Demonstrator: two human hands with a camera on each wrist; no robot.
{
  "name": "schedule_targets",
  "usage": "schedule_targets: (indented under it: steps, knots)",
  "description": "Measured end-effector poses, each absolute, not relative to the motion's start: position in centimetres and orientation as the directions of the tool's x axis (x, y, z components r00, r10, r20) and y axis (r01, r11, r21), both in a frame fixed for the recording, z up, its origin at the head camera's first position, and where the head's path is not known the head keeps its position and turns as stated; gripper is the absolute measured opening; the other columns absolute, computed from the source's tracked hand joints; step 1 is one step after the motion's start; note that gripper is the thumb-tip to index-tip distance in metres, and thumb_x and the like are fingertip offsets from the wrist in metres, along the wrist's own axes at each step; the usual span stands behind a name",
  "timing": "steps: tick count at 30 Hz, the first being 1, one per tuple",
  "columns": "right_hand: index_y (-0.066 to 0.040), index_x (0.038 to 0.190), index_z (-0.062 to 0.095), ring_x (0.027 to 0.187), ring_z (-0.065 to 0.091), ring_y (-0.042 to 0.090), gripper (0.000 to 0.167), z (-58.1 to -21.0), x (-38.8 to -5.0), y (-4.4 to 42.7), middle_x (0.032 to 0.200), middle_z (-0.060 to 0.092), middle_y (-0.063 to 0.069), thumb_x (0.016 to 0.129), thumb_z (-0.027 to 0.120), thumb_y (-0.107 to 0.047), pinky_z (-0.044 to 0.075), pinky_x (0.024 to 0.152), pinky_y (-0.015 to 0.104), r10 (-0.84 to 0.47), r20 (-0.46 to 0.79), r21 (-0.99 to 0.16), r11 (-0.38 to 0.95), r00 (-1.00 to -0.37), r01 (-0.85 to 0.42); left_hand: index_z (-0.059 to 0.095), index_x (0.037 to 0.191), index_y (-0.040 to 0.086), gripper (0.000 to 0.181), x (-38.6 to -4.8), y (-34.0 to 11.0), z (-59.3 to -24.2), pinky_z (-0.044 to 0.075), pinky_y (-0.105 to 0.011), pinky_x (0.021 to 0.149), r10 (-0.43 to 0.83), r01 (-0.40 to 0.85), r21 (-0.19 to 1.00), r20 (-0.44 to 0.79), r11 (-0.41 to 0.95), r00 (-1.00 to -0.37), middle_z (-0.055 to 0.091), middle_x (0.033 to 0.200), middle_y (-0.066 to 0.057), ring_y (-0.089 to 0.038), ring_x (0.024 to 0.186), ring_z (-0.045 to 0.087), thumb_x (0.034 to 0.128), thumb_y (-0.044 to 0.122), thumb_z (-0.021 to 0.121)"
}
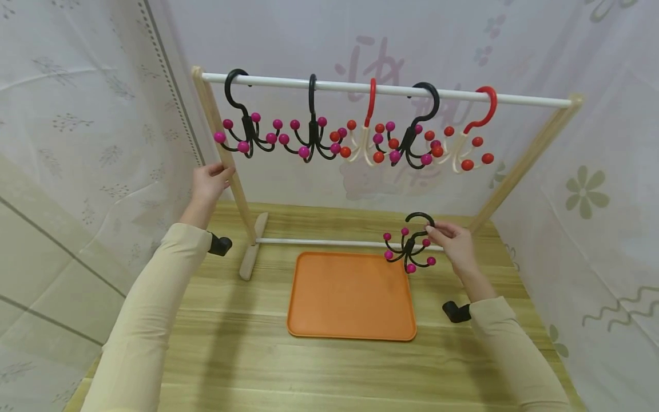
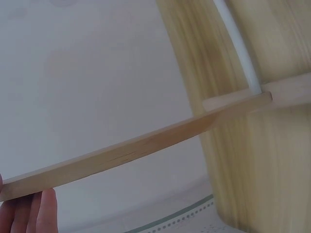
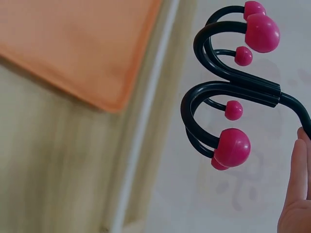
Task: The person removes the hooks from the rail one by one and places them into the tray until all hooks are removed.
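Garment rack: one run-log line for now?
left hand: grips left upright; right hand: holds black magenta-tipped hanger, unhung; white top rail: three black hangers, two red-hooked hangers; orange tray: on table

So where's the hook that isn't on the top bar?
In the head view, the hook is right of centre, in the right hand, below the top bar and seen against the far right corner of the tray.

A black hanger (image 1: pixel 409 246) is being held in the air by its hook, which is curving over at the top with its open end facing left, while its curled arms are fanning out below, bearing glossy magenta balls at their tips. The rack (image 1: pixel 240 197) is standing upright, its pale wooden posts supporting white upper and lower bars.
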State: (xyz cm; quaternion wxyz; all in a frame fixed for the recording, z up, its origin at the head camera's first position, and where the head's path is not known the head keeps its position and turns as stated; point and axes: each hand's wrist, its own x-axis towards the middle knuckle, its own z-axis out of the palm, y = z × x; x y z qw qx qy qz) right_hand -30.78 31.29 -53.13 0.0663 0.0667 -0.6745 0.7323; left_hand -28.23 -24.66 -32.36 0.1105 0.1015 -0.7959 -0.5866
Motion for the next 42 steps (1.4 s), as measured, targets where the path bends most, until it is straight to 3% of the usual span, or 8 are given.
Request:
schedule_targets:
  steps: [2,8,11,18,22,27,35,42]
  knots:
    - [0.0,0.109,0.06,0.088,0.06,0.028,0.032,-57.0,-32.2,31.8,0.102,0.062,0.016,0.08,0.067,-0.011,0.051,0.073,0.033,0.011,0.2,-0.977,-0.067,-0.98,-0.201,0.046,0.125,-0.004,0.042,-28.3,-24.6,-32.4,0.044,-0.03,0.087,-0.289,-0.028,0.957,0.059,0.289,-0.956,0.048,0.122,-0.02,-0.025,0.109,0.047,0.0903,0.019,0.051]
    - [-0.003,0.11,0.06,0.087,0.06,0.025,0.037,-57.0,-30.2,27.4,0.102,0.062,0.014,0.079,0.068,-0.022,0.05,0.075,0.031,-0.004,0.13,-0.99,0.059,-0.992,-0.13,0.043,0.127,-0.004,0.044,-28.3,-24.6,-32.3,0.043,-0.029,0.088,-0.284,-0.037,0.96,0.045,0.277,-0.958,0.047,0.124,-0.019,-0.024,0.111,0.046,0.0905,0.019,0.05]
    - [-0.007,0.107,0.062,0.087,0.06,0.025,0.035,-59.1,-30.7,26.3,0.1,0.063,0.011,0.078,0.069,-0.024,0.051,0.072,0.03,-0.021,0.115,-0.993,0.028,-0.993,-0.115,0.042,0.128,-0.004,0.045,-28.2,-24.7,-32.3,0.042,-0.029,0.089,-0.279,-0.037,0.962,0.041,0.269,-0.96,0.046,0.125,-0.02,-0.025,0.112,0.045,0.0907,0.02,0.05]
    - [0.001,0.106,0.061,0.085,0.061,0.024,0.032,-53.8,-26.3,20.3,0.098,0.063,0.013,0.079,0.068,-0.016,0.051,0.072,0.031,-0.053,0.059,-0.997,-0.043,-0.997,-0.056,0.04,0.129,-0.004,0.047,-28.1,-24.8,-32.2,0.042,-0.029,0.089,-0.27,-0.044,0.961,0.033,0.274,-0.962,0.044,0.126,-0.02,-0.026,0.113,0.043,0.091,0.021,0.049]
    - [-0.005,0.101,0.064,0.084,0.061,0.018,0.028,-52.3,-25.2,17.6,0.094,0.065,0.007,0.078,0.069,-0.019,0.051,0.073,0.029,-0.055,0.026,-0.999,-0.04,-0.998,-0.024,0.04,0.129,-0.004,0.046,-28.1,-24.8,-32.2,0.042,-0.029,0.09,-0.27,-0.043,0.96,0.035,0.276,-0.962,0.045,0.126,-0.02,-0.025,0.113,0.044,0.0911,0.021,0.049]
    - [0.008,0.1,0.06,0.086,0.06,0.028,0.027,-49.5,-23.7,14.2,0.094,0.063,0.018,0.079,0.066,-0.008,0.047,0.078,0.044,-0.024,0.019,-0.999,-0.031,-1.0,-0.018,0.04,0.129,-0.003,0.046,-28.2,-24.8,-32.3,0.041,-0.029,0.09,-0.275,-0.047,0.961,0.031,0.274,-0.961,0.045,0.126,-0.019,-0.025,0.113,0.044,0.091,0.022,0.049]
    - [0.0,0.101,0.064,0.085,0.06,0.025,0.026,-52.7,-24.7,11.7,0.09,0.064,0.01,0.081,0.066,-0.017,0.05,0.074,0.035,-0.131,0.11,-0.993,-0.063,-0.985,-0.102,0.042,0.128,-0.004,0.045,-28.2,-24.8,-32.4,0.042,-0.029,0.089,-0.277,-0.041,0.96,0.039,0.276,-0.96,0.046,0.125,-0.02,-0.024,0.112,0.044,0.0909,0.021,0.049]
    - [0.01,0.101,0.06,0.078,0.06,0.023,0.024,-48.3,-22.4,8.6,0.091,0.063,0.018,0.081,0.063,-0.003,0.047,0.078,0.045,-0.095,0.003,-1.0,0.006,-0.996,-0.003,0.043,0.127,-0.003,0.044,-28.3,-24.7,-32.5,0.042,-0.03,0.089,-0.277,-0.032,0.957,0.051,0.287,-0.96,0.047,0.124,-0.02,-0.025,0.11,0.045,0.091,0.021,0.049]
